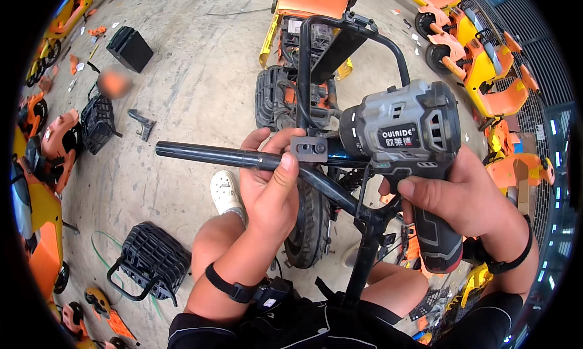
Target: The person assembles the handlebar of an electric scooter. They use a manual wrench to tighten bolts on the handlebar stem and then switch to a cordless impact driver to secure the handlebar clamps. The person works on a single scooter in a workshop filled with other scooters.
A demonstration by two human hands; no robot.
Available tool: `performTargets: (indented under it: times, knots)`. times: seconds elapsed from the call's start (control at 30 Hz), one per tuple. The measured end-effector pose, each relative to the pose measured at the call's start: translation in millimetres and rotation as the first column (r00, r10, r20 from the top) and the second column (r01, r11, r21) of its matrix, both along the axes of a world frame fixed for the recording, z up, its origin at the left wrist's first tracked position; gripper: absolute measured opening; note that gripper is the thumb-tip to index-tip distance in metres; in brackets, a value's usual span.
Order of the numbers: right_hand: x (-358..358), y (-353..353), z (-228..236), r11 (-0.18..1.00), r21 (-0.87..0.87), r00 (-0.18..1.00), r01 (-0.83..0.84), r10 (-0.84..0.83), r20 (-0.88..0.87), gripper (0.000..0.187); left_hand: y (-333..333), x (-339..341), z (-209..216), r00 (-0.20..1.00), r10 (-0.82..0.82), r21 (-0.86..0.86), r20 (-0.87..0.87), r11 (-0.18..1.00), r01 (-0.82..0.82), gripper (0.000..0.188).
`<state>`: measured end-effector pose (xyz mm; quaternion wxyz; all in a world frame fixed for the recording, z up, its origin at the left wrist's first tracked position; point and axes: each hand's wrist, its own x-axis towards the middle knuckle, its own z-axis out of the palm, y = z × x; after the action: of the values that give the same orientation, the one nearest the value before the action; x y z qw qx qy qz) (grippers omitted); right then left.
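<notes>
My right hand (446,197) is wrapped round the grip of a grey and black cordless drill (401,121), which points left. The drill's front end is close to a small metal plate (308,149) with a dark bolt in it. My left hand (270,191) closes on a black handlebar (212,155), with the thumb on the tube and the fingertips at the plate's left edge. Whether the drill's bit touches the bolt cannot be made out. The handlebar belongs to a bike standing between my legs, with its black wheel (308,227) below.
An orange-seated vehicle (316,0) with exposed parts stands ahead. Several yellow and orange vehicles line the right, one with an orange seat (507,100). A black basket (155,255) lies at lower left, a black box (129,49) farther off. Loose parts litter the concrete floor (182,100).
</notes>
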<state>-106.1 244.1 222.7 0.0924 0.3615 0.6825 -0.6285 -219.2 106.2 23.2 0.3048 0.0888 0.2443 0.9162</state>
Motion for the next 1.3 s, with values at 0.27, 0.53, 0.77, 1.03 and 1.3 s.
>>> performTargets:
  times: [0.27, 0.53, 0.77, 1.03, 1.3]
  knots:
    - [4.8, -16.4, -5.2, 0.993, 0.033, 0.993, 0.114, -0.113, -0.027, 0.034, 3.3, 2.8, 1.5, 0.999, 0.035, 0.012, 0.022, 0.999, -0.035, 0.047]
    - [8.1, -26.4, -12.3, 0.975, 0.208, 0.994, 0.079, -0.060, -0.096, 0.035, 5.2, 3.4, -2.2, 0.999, 0.050, -0.033, -0.020, 0.998, -0.050, 0.047]
    - [10.6, -32.4, -9.8, 0.959, 0.273, 0.988, 0.073, -0.033, -0.149, 0.033, 2.8, 2.3, 0.3, 0.999, 0.029, -0.036, -0.020, 0.999, -0.030, 0.051]
    - [12.3, -31.1, -5.6, 0.977, 0.182, 0.992, 0.111, -0.098, -0.081, 0.036, 1.8, 1.9, 0.8, 0.999, 0.033, -0.040, -0.020, 0.999, -0.034, 0.050]
    - [11.7, -31.0, -5.3, 0.971, 0.227, 0.997, 0.080, -0.073, -0.039, 0.037, 3.1, 1.2, 0.5, 0.999, 0.037, -0.037, -0.007, 0.999, -0.037, 0.049]
